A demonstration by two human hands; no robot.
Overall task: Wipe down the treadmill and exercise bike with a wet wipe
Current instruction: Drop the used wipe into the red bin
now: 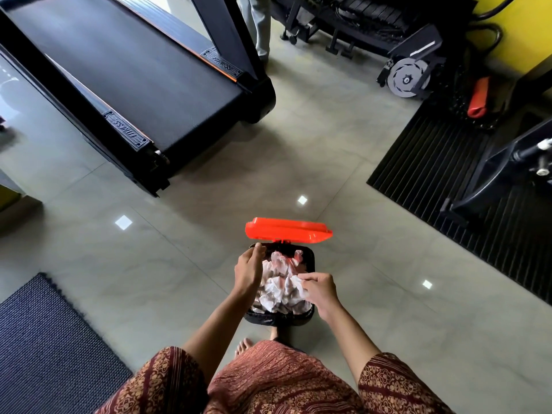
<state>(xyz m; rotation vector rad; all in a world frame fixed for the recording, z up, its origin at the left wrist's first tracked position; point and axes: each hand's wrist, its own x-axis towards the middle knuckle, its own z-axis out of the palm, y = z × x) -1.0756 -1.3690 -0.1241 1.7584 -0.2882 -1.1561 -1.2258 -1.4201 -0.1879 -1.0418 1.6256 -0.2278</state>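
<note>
1 view: head-worn wide-angle cam, forward and steeply down at grey tiled floor (185,264). Closest: left hand (248,268), right hand (321,291) over black bin with orange flip lid (279,319). Black treadmill (134,70) top-left.

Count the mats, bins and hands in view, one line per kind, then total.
Mats: 2 (ribbed mat, woven mat)
Bins: 1 (bin)
Hands: 2 (left hand gripping bin rim, right hand pinching wipe)
Total: 5

One black orange-trimmed treadmill (125,70). One black orange-lidded waste bin (277,319). Two mats: ribbed black rubber mat (424,162), dark woven mat (44,333). Two hands: left hand (248,271), right hand (321,289). Crumpled white wipes (279,282): uncountable.
</note>
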